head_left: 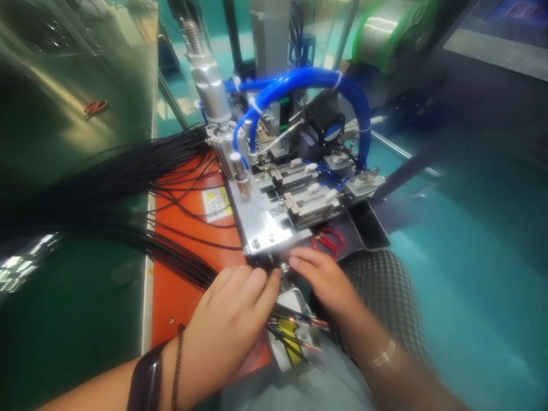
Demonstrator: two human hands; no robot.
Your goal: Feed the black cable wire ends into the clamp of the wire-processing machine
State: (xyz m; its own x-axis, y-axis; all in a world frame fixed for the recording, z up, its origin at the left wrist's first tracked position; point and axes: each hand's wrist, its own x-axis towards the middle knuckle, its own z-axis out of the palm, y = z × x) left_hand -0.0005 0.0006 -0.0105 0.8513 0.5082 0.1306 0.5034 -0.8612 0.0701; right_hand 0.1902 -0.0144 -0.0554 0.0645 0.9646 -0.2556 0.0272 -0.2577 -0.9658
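My left hand (pixel 237 305) is curled over black cables (pixel 184 260) at the front of a metal machine (pixel 265 222). Their stripped ends (pixel 317 323), with coloured inner wires, stick out under the palm. My right hand (pixel 329 279) comes in from the other side, thumb and forefinger nearly together near a small metal fitting (pixel 285 266) at the machine's front edge. What lies between those fingertips is too small to make out. Both sets of fingertips are close to each other, just below the silver plate.
Many more black cables (pixel 107 177) cross the orange bench top (pixel 171 308) from the left. Red-handled pliers (pixel 329 241) and a dark phone (pixel 369 225) lie right of the machine. A thick blue hose (pixel 317 77) arches above it. A spool (pixel 381 34) stands behind.
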